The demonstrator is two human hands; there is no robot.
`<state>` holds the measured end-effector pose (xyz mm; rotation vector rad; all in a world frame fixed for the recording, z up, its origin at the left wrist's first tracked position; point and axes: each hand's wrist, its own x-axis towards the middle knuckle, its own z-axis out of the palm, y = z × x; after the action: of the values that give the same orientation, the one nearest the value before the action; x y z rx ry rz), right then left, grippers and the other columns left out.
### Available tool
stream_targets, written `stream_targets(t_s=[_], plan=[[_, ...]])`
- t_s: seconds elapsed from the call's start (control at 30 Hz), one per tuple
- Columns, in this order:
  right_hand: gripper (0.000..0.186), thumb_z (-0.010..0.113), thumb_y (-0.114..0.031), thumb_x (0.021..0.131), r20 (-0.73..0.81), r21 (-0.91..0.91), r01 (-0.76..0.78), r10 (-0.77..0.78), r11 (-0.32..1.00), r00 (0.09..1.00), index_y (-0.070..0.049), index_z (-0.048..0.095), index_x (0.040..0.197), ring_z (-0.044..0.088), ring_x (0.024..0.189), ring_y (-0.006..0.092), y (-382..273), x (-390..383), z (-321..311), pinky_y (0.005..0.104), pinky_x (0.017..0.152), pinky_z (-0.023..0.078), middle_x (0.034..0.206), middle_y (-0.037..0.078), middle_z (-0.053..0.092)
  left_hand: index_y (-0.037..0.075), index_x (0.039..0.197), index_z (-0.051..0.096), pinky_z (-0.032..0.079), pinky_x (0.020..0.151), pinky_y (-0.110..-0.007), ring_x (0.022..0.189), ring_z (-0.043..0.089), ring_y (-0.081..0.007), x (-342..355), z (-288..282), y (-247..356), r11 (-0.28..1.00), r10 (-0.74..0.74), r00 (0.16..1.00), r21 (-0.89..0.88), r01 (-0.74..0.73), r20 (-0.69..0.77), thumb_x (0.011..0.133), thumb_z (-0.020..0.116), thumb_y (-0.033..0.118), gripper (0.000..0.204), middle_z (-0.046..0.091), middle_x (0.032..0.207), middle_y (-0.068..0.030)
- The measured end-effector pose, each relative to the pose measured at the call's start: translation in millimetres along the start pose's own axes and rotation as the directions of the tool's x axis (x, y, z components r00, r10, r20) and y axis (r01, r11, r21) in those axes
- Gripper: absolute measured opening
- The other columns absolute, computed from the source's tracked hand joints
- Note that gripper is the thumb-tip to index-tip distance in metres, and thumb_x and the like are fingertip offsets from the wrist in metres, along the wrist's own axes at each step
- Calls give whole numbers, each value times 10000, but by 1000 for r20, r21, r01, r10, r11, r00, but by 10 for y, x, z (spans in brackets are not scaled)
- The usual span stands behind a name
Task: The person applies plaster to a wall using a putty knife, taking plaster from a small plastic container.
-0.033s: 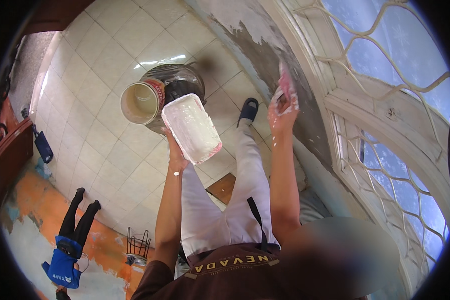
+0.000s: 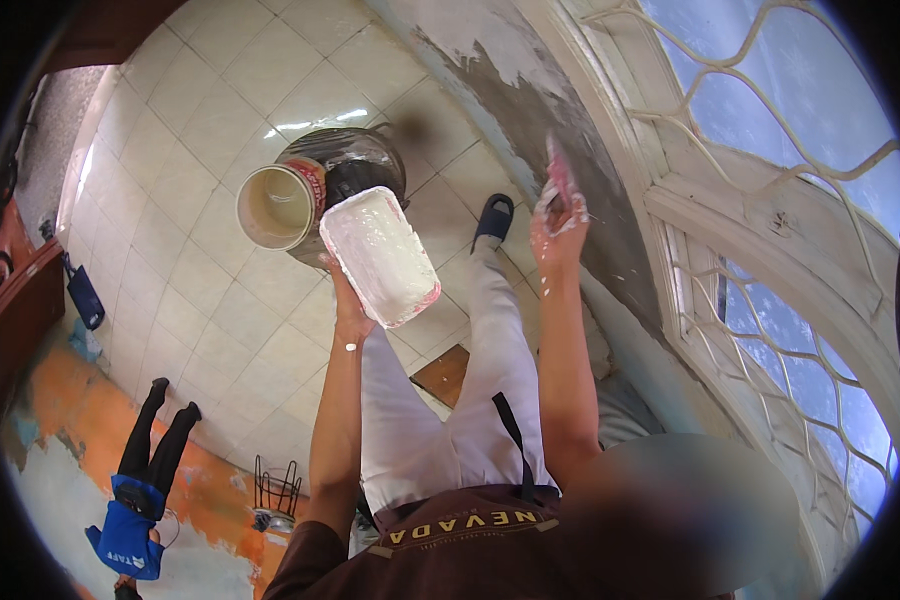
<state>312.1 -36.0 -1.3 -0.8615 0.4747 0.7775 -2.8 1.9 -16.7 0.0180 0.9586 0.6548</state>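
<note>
Below the tray we see our pale trousers [image 2: 400, 420]. Our left hand [image 2: 348, 310] bears the tray [image 2: 430, 293] from its lower left side; the tray hides most of those fingers, so we cannot tell whether they are spread or closed. White paste [image 2: 375, 250] covers the inside of the tray, and its rim is smeared white and pink.

To the right of the tray, well apart from it, our right hand [image 2: 560, 225] is spattered with white, its fingers curled and pinching a pinkish tool [image 2: 557, 165], blurred, in front of the grey-patched wall [image 2: 515, 85].

Past the tray, to its left, a bucket [image 2: 243, 208] stands near a round dark thing [image 2: 375, 142]. Far right of the tray runs a barred window [image 2: 770, 100]; well to its left, a person [image 2: 130, 535] in blue stands near a wire rack [image 2: 277, 490].
</note>
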Motion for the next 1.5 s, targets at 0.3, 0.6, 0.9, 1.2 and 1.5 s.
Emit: stream_targets(t_s=[0.3, 0.6, 0.9, 1.2, 1.5], plan=[[186, 462, -100, 927, -320, -254, -47, -38, 966, 947, 46, 547, 1005, 608, 932, 210, -466, 563, -348, 262, 813, 553, 1026, 151, 609, 124, 1484, 165, 305, 1100, -427, 1354, 314, -285, 123, 73, -132, 999, -41, 996, -6, 42, 77, 877, 278, 711, 853, 246, 1514, -100], [267, 498, -65, 912, -157, -332, 286, -352, 899, 923, 72, 487, 1140, 581, 983, 212, -158, -328, 297, 317, 907, 517, 1075, 134, 560, 143, 1491, 141, 271, 1113, -426, 1374, 270, -285, 103, 463, -306, 996, -68, 998, 60, 69, -15, 841, 286, 758, 906, 195, 1533, -86], [253, 477, -94, 937, -200, -223, 170, -215, 960, 956, 74, 500, 1124, 599, 907, 206, -928, -34, -255, 253, 779, 547, 1033, 144, 579, 160, 1478, 162, 341, 1078, -466, 1339, 324, -310, 132, 377, -219, 989, -76, 996, 130, 69, 49, 785, 336, 800, 959, 243, 1501, -111], [232, 497, -82, 930, -132, -247, 210, -247, 946, 960, 91, 513, 1084, 586, 912, 234, -395, -446, 120, 259, 753, 548, 1068, 193, 580, 128, 1488, 137, 276, 1111, -432, 1379, 251, -292, 13, 266, -201, 993, -68, 998, 98, 68, -6, 833, 284, 764, 925, 177, 1534, -104], [273, 468, -68, 909, 129, 17, -55, 52, 998, 990, 93, 485, 1129, 586, 792, 186, -500, 268, 598, 214, 711, 559, 1060, 180, 568, 119, 1489, 136, 287, 1110, -424, 1373, 274, -284, -77, 58, 59, 995, -51, 998, 86, 48, 28, 856, 268, 740, 896, 202, 1526, -114]])
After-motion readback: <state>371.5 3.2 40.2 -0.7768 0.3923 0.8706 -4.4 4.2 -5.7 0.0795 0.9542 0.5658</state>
